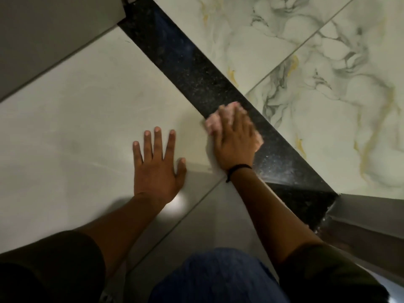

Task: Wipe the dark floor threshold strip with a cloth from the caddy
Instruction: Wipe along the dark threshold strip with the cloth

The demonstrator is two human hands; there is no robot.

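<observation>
Right hand [235, 138] is flat on the pink cloth [213, 124], fingers pressed together over it, pinning it down on the dark threshold strip [192, 68] near its lower stretch, at the edge where the strip meets the plain pale tile [87, 119]. The hand is blurred, so this looks like the wiping step itself. Left hand [157, 165] is planted on the pale tile beside it, fingers spread, bracing. Specks show along the strip toward the far door frame [65, 18]. Next call, I'd judge: push the cloth along the strip's length, keeping pressure even. No caddy in view.
</observation>
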